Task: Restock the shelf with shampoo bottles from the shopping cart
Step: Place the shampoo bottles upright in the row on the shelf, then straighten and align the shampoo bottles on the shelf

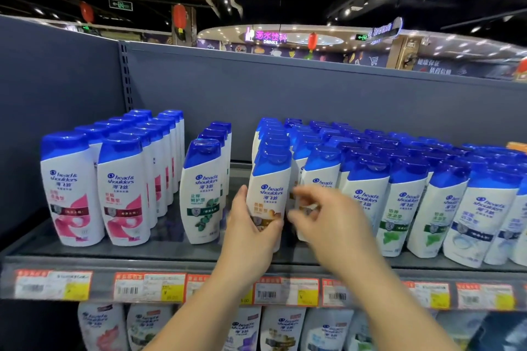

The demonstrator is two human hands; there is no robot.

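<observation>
A white shampoo bottle (269,194) with a blue cap and a brown label stands upright at the front of a row on the grey shelf (159,253). My left hand (251,234) is wrapped around its lower half. My right hand (328,222) hovers just right of it, blurred, fingers apart and curled, holding nothing, in front of the neighbouring bottle (319,177). Rows of the same blue-capped bottles fill the shelf on both sides. The shopping cart is out of view.
Pink-label bottles (71,194) stand far left, a green-label row (202,194) left of my hands with a gap between. Mint and blue-label rows (405,202) crowd the right. Price tags (148,288) line the shelf edge. More bottles (282,328) sit on the shelf below.
</observation>
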